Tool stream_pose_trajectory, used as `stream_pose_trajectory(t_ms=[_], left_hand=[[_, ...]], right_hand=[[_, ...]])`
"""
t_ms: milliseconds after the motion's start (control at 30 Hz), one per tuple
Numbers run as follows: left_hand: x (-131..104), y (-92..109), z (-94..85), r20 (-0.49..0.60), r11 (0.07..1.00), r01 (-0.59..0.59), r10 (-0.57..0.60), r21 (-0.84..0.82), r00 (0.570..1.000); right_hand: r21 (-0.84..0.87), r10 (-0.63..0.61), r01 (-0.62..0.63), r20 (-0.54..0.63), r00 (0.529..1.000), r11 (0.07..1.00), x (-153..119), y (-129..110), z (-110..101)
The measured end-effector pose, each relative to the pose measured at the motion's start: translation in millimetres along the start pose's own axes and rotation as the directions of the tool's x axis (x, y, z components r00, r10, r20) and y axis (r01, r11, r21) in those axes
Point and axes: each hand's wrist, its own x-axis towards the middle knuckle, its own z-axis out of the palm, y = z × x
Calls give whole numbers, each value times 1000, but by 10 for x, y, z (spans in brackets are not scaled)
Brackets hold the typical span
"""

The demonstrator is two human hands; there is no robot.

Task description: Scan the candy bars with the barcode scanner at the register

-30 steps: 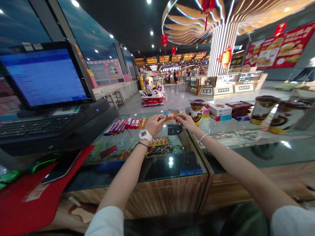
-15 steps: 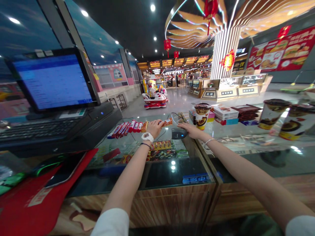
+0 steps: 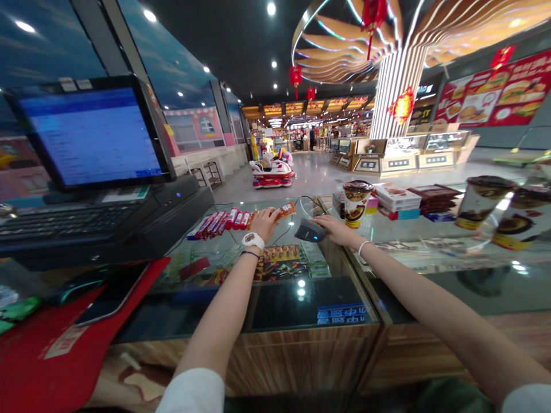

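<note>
My left hand [image 3: 263, 223], with a white watch on its wrist, is closed around one end of an orange snack packet [image 3: 286, 210]. The packet's far end sticks out to the right, tilted up. Just right of it, my right hand [image 3: 334, 230] grips a dark barcode scanner [image 3: 308, 231] with a small blue light, its head angled left toward the packet. Left of my left hand, a row of red and purple snack bars [image 3: 219, 223] lies on the glass counter [image 3: 275, 310]. My fingertips on the packet are too small to make out clearly.
A monitor [image 3: 92, 135] and keyboard [image 3: 64, 221] stand at left, above a phone [image 3: 112, 293] on a red mat [image 3: 47, 367]. To the right are a Dove cup [image 3: 356, 205], stacked boxes [image 3: 396, 201] and two more cups [image 3: 482, 203]. A cable loops behind the scanner.
My left hand has shifted slightly left, and the orange packet's outer end has tipped up. The scanner has turned and moved a little left in my right hand.
</note>
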Motion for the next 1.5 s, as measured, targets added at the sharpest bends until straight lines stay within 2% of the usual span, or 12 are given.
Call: stream_pose_trajectory(t_ms=[167,400,600,833,1133,1500], left_hand=[[-42,-67,-72,-34,996,85,-85,-11,996],[-37,-60,-49,-45,997,79,-79,1,996],[-18,0,-46,-47,997,67,-66,30,997],[-43,51,-109,-34,994,91,-90,55,995],[-61,53,-110,-24,995,89,-88,50,996],[-62,66,-119,-22,995,77,-76,67,997]], right_hand=[[117,40,-22,-153,988,993,59,-162,-71],[306,259,-174,-265,929,936,127,-413,-205],[315,338,-254,-249,908,915,147,-597,-323],[192,398,-368,-158,904,910,156,-671,-247],[127,375,-359,-147,915,925,150,-673,-173],[136,403,-385,-146,903,913,151,-677,-171]])
